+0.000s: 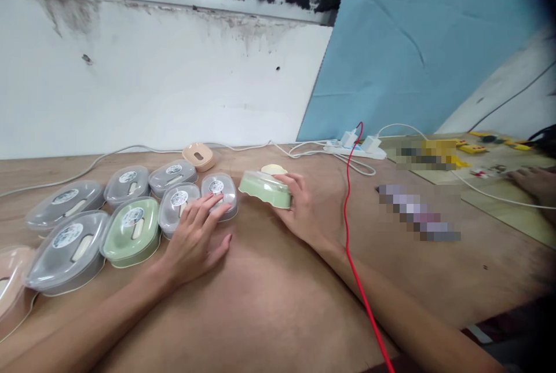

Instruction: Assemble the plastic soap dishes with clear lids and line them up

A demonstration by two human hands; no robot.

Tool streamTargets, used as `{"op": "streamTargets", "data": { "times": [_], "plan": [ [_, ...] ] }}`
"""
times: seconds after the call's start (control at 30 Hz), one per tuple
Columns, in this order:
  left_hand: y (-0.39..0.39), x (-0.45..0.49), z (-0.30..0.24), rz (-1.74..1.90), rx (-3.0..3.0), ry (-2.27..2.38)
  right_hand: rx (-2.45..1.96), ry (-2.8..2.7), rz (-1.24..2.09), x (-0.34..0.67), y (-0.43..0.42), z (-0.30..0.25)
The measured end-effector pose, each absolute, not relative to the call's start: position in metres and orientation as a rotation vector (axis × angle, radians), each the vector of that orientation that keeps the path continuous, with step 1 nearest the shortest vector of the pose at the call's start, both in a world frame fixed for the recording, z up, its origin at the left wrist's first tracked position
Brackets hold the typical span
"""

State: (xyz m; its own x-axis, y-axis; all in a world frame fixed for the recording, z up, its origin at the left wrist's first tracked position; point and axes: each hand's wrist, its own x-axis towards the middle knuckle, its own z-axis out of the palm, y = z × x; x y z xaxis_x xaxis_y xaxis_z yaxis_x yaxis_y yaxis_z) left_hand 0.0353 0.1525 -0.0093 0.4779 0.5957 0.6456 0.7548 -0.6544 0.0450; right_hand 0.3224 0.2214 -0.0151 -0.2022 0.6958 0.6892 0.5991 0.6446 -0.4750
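Right hand [304, 208]: clasps the green soap box [266, 189] by its right end, fingers curled over the rim; box tilted, near the middle of the wooden table [269, 297].
Left hand [197, 240]: flat and spread, gripping nothing; fingertips [212, 202] rest on a grey lidded box [219, 192].
Cluster: lidded boxes packed touching along the left, including a green lidded box [131, 231]; a peach box [198, 156] sits apart, behind them.
Open room: bare wood in front of both hands, down to the near edge.
Right bound: red cable [353, 205] runs along the right forearm; white power strip [354, 149] near the back wall.
Far right: another person's hand [536, 183] on a board, well apart.
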Motion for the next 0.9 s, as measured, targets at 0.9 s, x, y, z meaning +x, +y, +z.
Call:
{"op": "streamTargets", "data": {
  "times": [0.9],
  "plan": [
    [0.159,0.033,0.007,-0.625,-2.549,-1.134,-1.063,-2.235,0.214,0.297,0.214,-0.029]
  ]
}}
